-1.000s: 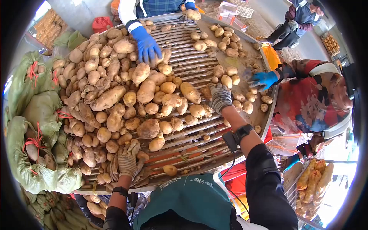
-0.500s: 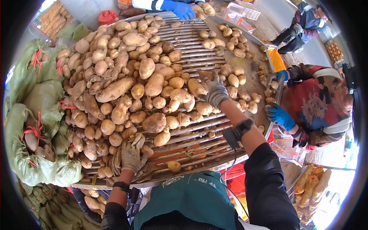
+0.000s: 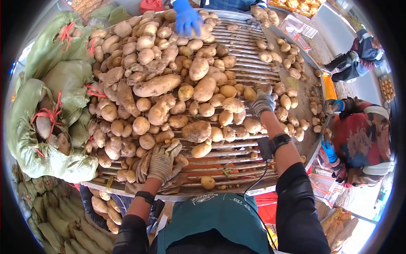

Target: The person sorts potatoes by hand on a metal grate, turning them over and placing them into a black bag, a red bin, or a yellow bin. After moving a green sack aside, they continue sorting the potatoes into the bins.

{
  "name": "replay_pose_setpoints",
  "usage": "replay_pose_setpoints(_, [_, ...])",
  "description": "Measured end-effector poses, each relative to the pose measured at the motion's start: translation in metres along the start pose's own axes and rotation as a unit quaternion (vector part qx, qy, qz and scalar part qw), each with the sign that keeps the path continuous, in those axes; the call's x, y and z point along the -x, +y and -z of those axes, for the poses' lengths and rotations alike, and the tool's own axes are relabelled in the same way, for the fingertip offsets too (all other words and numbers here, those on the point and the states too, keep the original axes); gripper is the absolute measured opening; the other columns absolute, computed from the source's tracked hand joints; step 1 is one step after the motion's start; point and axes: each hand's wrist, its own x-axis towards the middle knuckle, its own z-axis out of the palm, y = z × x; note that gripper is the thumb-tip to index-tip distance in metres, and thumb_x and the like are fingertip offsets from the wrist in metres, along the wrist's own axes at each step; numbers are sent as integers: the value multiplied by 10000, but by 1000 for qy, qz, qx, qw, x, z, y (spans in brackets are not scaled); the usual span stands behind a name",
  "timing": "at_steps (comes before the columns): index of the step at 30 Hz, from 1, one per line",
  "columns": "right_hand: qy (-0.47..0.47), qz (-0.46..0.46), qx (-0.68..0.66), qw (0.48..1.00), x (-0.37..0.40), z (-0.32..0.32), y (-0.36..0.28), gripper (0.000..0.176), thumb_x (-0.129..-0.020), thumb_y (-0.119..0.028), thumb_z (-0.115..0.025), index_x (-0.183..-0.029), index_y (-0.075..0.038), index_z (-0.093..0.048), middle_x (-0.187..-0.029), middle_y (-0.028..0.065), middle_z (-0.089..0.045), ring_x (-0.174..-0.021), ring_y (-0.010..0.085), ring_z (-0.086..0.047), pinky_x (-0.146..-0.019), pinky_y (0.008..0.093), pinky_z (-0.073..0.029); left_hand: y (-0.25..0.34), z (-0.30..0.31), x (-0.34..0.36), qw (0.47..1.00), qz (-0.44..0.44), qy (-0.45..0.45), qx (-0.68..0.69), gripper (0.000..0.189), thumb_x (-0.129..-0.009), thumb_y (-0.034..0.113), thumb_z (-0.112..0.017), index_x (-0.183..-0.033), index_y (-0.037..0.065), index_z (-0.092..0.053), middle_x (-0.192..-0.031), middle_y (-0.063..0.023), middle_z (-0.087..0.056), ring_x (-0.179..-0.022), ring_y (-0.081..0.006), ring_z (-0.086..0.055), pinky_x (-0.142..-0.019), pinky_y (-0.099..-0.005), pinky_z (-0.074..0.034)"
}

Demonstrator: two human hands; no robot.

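Note:
My left hand, in a striped work glove, lies on a brown cloth at the near edge of the slatted table. Its fingers are spread, and a small potato sits beside the thumb. Far to the right, my right hand, gloved alike, reaches among the potatoes with fingers apart. Its fingers touch a potato on their left side; part of the fingertips is hard to make out. A large heap of muddy potatoes fills the left and middle of the slats.
Green sacks with red ties stand along the left edge. A blue-gloved hand of another person reaches over the heap's far side. At right, a co-worker's blue glove rests by the table edge. A lone potato lies near the front.
The view has shifted, so the table appears farther right. My right hand has drawn slightly nearer to me. The blue-gloved hand opposite now reaches onto the heap. My left hand stays on the cloth.

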Motion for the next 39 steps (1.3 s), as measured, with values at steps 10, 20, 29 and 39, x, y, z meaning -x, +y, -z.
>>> replay_pose_setpoints(10, [-29,117,-83,989,-48,-14,53,863,-695,-525,-815,-1383,-109,-503,-1496,191,-377,-1286,354,-482,-1038,436,-448,-3,-7,1,998,-28,52,16,683,-813,462,-602,-1389,107,-502,-1461,-123,-466,-1297,-335,-447,-1126,-491,-243])
replay_pose_setpoints(20, [-210,202,-883,368,178,-59,154,716,-786,-332,-807,-1340,0,-498,-1210,134,-642,-1064,229,-651,-952,361,-527,-4,-17,3,990,-99,90,-45,703,-842,424,-590,-1435,89,-415,-1448,-164,-458,-1324,-355,-402,-1124,-491,-231])
replay_pose_setpoints(29, [12,81,-970,228,379,-140,197,835,-734,-559,-784,-1319,-36,-497,-1111,142,-652,-981,309,-668,-838,464,-583,-10,-30,3,979,-139,116,-95,545,-946,325,-484,-1403,31,-435,-1514,-175,-385,-1384,-338,-370,-1093,-467,-281])
replay_pose_setpoints(39, [341,-15,-931,125,631,-301,309,595,-903,-489,-627,-1348,-129,-466,-1208,76,-567,-1043,232,-593,-837,403,-541,7,-16,11,976,-114,125,-136,573,-1014,364,-377,-1477,28,-347,-1539,-182,-348,-1381,-358,-370,-1113,-445,-289])
